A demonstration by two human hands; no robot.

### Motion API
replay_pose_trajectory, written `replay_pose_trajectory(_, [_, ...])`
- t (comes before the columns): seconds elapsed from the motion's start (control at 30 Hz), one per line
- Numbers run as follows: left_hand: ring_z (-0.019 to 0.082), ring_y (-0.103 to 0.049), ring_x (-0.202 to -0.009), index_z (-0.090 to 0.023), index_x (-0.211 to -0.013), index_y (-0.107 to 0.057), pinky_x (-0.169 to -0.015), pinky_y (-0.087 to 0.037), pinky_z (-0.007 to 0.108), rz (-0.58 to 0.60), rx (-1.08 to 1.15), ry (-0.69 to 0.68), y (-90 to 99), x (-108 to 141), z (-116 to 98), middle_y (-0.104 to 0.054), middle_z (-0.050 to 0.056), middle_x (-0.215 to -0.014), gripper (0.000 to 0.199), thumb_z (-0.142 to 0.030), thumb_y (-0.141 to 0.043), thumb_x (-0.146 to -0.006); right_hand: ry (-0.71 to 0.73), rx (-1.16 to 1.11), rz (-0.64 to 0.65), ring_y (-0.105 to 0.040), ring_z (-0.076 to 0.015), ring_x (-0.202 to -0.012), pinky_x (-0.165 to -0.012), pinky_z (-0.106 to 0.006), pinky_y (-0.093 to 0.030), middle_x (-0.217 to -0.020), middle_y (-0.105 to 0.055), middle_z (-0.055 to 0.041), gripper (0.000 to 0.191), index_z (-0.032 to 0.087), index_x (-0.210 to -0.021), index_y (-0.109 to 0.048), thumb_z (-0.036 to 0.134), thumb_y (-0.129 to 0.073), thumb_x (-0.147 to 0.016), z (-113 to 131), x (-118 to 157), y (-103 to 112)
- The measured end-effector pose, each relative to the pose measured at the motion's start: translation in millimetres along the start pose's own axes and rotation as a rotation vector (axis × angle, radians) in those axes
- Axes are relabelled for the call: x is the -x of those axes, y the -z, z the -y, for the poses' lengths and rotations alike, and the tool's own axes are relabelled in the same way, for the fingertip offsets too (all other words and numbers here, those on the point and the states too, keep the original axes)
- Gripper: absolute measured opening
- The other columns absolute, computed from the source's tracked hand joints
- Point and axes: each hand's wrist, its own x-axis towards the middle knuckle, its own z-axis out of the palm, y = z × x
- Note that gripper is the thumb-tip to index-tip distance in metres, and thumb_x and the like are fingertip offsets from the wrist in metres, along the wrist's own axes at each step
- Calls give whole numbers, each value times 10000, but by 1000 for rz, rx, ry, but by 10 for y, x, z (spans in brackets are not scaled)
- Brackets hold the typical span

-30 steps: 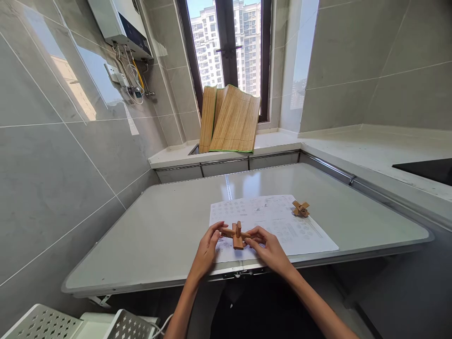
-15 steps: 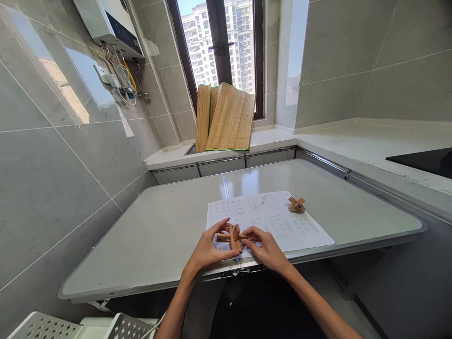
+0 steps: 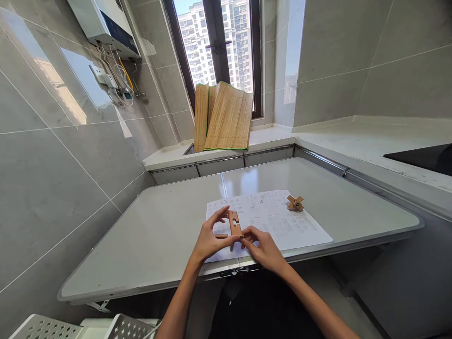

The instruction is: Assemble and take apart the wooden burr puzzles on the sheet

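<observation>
While a wooden assembly (image 3: pixel 234 224) is held just above the near part of a printed sheet (image 3: pixel 282 230), both hands are closed around it. By the left hand (image 3: pixel 207 240) it is gripped in a wide curve, with fingers placed at its far end and the thumb laid along its near end. By the right hand (image 3: pixel 263 247) its near right end is pinched between thumb and fingertips; how firmly cannot be told. A notched opening is shown in the upper face, and a thin bar is seen jutting leftward, framed by the curved left hand. On the sheet's far right edge a second wooden assembly (image 3: pixel 295 203), cross-shaped, is set well apart from the hands. The sheet is spread on the pale tabletop (image 3: pixel 169 221), beyond which a folded bamboo mat (image 3: pixel 229 117) is propped against the window (image 3: pixel 238 47).
</observation>
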Motion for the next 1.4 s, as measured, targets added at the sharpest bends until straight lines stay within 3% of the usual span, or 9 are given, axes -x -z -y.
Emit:
replay_pose_trajectory(0.13, [300,-583,-1260,-252,-1420,-545,-1047,-483,429,-180,22,-78,77,-190,47,-638,103,-1365,721,-387,-808,-763,-39,25,-69,-735,-210,-728,-722,-318,-539,-776,-744,-26,216,212,-986,-644,422,-603,-958,-41,-9,-11])
replay_pose_trajectory(0.27, [284,-617,-1196,-231,-1373,-551,-988,-502,411,-314,-32,57,225,-373,327,-642,121,-1334,695,-462,-801,-766,-74,36,-134,-736,-210,-703,-686,-313,-534,-769,-745,-25,233,215,-991,-639,440,-592,-955,-99,-18,-30])
replay_pose_trajectory(0.4, [288,-628,-1134,-221,-1364,-545,-939,-509,413,-308,-232,243,316,-468,714,-626,128,-1356,790,-540,-833,-700,-80,68,-160,-726,-207,-672,-654,-310,-526,-747,-739,-25,224,219,-989,-629,433,-572,-960,-120,-22,-40])
replay_pose_trajectory(0.6, [355,-528,-1282,-227,-1354,-562,-1036,-430,457,-282,-477,318,317,-456,1025,-619,133,-1354,841,-626,-819,-660,-99,73,-182,-732,-216,-670,-656,-312,-537,-739,-734,-24,251,227,-983,-616,472,-577,-948,-120,-33,-39])
replay_pose_trajectory(1.0, [387,-451,-1327,-215,-1389,-529,-1075,-378,484,-207,-608,249,289,-398,1151,-614,127,-1365,831,-654,-748,-718,-153,58,-260,-721,-238,-667,-624,-326,-545,-758,-741,-63,373,216,-1002,-630,578,-598,-919,-208,-37,-49])
replay_pose_trajectory(1.17, [405,-349,-1401,-220,-1393,-529,-1137,-299,543,-246,-614,175,265,-379,1090,-565,136,-1411,808,-600,-782,-725,-166,61,-274,-725,-241,-670,-596,-319,-540,-762,-739,-67,387,216,-992,-630,593,-592,-913,-204,-44,-54])
replay_pose_trajectory(1.3, [308,-478,-1303,-240,-1271,-624,-1108,-368,458,-259,-488,-3,197,-342,884,-629,96,-1323,434,-510,-603,-932,-179,70,-292,-721,-238,-658,-578,-314,-536,-790,-749,-78,364,217,-994,-627,571,-591,-915,-196,-39,-64])
replay_pose_trajectory(1.4, [243,-620,-1045,-232,-1156,-696,-947,-476,380,-135,-318,-36,116,-304,728,-718,73,-1120,371,-491,-475,-1008,-173,83,-296,-714,-235,-638,-578,-314,-534,-781,-749,-75,357,217,-1007,-627,561,-587,-919,-207,-35,-71])
